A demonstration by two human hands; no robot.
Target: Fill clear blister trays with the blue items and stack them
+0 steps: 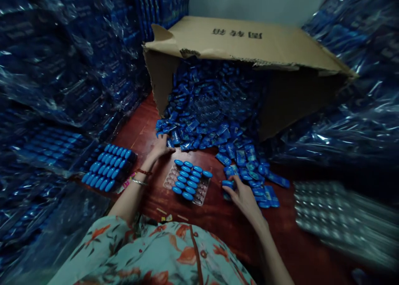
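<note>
Our right hand [241,195] grips a blue capsule [228,184] just right of the clear tray [190,181] on the desk [218,218]; left hand [162,147], fingers spread, rests on the sachet pile [205,122] w/ nothing grasped.

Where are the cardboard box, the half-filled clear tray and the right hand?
cardboard box [237,41], head view, top panel.
clear tray [171,179], head view, empty left pockets.
right hand [241,195], head view, back of hand.
</note>
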